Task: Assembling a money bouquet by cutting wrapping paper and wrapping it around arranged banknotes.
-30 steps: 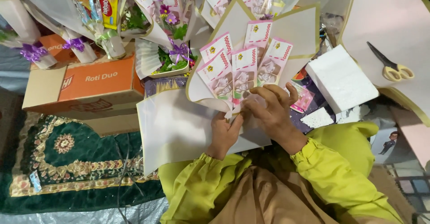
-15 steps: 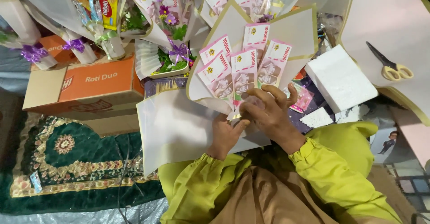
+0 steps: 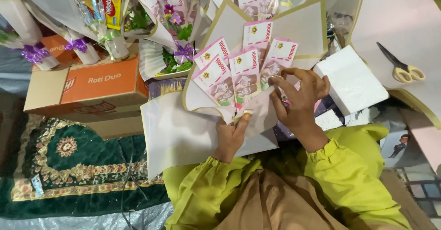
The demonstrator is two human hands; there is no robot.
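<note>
A bouquet of several pink banknotes (image 3: 239, 67) fanned out in cream wrapping paper with gold edges (image 3: 301, 25) lies in front of me. My left hand (image 3: 229, 136) grips the bunched base of the wrap from below, thumb pressed up on the paper. My right hand (image 3: 301, 99) rests on the lower right of the fan, fingers spread and pinching the paper fold beside the notes. A loose white paper sheet (image 3: 177, 133) lies under the bouquet. My sleeves are lime green.
An orange cardboard box (image 3: 98, 85) sits at the left, with finished bouquets (image 3: 172, 23) behind it. A white foam block (image 3: 351, 80) and yellow-handled scissors (image 3: 399, 67) lie at the right. A green patterned rug (image 3: 69, 165) covers the floor at lower left.
My right hand has shifted slightly right and opened its fingers over the paper fold. The left hand keeps its grip on the base. The bouquet stays in place.
</note>
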